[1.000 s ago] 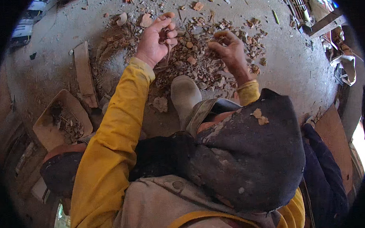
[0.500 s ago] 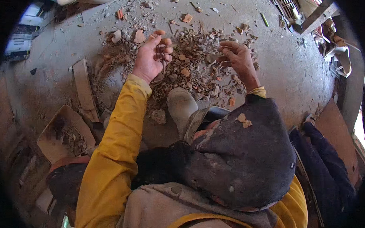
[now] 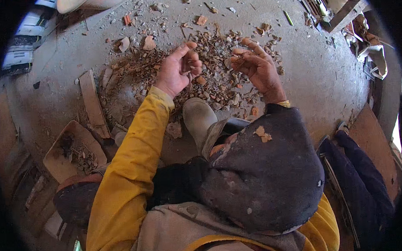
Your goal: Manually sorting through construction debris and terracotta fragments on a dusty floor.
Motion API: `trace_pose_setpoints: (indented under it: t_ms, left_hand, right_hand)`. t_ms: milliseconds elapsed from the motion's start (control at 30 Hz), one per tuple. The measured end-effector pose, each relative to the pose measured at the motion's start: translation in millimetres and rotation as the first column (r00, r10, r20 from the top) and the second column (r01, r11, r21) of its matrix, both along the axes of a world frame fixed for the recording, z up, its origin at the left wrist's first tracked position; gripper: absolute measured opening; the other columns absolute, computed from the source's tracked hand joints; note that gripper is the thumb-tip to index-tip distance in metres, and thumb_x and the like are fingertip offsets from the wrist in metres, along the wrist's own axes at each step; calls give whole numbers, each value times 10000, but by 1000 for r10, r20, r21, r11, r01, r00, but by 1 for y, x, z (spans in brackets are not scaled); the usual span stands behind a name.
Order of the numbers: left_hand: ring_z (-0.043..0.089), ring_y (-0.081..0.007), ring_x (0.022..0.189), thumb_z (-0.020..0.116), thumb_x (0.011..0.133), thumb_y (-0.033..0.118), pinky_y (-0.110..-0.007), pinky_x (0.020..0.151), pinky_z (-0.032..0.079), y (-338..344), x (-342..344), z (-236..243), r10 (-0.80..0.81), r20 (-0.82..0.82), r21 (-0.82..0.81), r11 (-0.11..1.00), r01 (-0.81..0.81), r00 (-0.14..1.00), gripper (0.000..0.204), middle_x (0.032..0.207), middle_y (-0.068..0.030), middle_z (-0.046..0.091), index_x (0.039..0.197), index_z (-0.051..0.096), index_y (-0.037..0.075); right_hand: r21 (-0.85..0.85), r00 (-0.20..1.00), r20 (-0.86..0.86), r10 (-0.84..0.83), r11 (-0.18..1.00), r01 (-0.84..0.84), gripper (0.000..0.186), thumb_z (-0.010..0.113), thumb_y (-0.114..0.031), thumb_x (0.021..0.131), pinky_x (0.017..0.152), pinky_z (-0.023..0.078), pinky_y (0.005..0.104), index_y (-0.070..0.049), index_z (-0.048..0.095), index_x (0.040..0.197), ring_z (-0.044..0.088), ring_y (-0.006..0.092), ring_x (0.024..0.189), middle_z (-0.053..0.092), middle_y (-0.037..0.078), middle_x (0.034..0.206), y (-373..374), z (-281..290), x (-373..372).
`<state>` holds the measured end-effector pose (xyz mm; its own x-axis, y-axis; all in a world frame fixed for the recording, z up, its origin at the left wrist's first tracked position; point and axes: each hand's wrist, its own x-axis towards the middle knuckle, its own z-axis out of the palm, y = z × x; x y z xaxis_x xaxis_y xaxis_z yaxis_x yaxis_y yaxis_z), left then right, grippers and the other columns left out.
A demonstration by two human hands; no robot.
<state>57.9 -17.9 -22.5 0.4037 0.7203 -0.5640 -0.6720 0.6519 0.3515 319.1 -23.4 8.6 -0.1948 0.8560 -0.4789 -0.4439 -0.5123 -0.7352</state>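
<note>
Over the last second both hands had lifted a little off the heap of rubble (image 3: 208,76) and drawn closer together above it, which suggested the sorting had moved from raking through the pieces to examining what had been picked out. The left hand (image 3: 178,71) hung just above the near-left part of the heap, fingers curled loosely inward toward the palm; whether a fragment lay inside that curl could not be told. The right hand (image 3: 256,66) was half open above the heap's right side, palm turned up, with small brownish chips (image 3: 237,61) resting at its fingertips. The heap itself lay on the concrete floor (image 3: 323,86), just beyond the toe of the grey boot (image 3: 198,119). Left of the heap lay a wooden slat (image 3: 93,102), and nearer still a shallow tray (image 3: 69,150) holding debris.
</note>
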Motion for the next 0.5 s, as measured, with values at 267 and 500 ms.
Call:
trace_pose_setpoints:
  t_ms: [267, 500]
  left_hand:
    - [665, -281, 941, 344, 1025, 388, -487, 895, 529, -11, 22, 3, -28, 58, -48, 998, 30, 998, 447, 1009, -127, 673, 1184, 559, 30]
    - [642, -224, 843, 405, 1012, 379, -358, 728, 551, -25, 26, 7, -103, 180, -87, 989, 120, 978, 374, 999, -80, 656, 1185, 574, 94]
  right_hand:
    - [-55, 997, -80, -20, 998, 16, 447, 371, -81, 970, 911, 537, 454, 48, 332, 1397, 618, 339, 1095, 569, 255, 1211, -3, 36, -26]
    - [38, 814, 565, 135, 981, -189, 423, 483, -116, 887, 830, 551, 380, 50, 496, 1276, 674, 281, 967, 621, 226, 1164, 15, 42, -37]
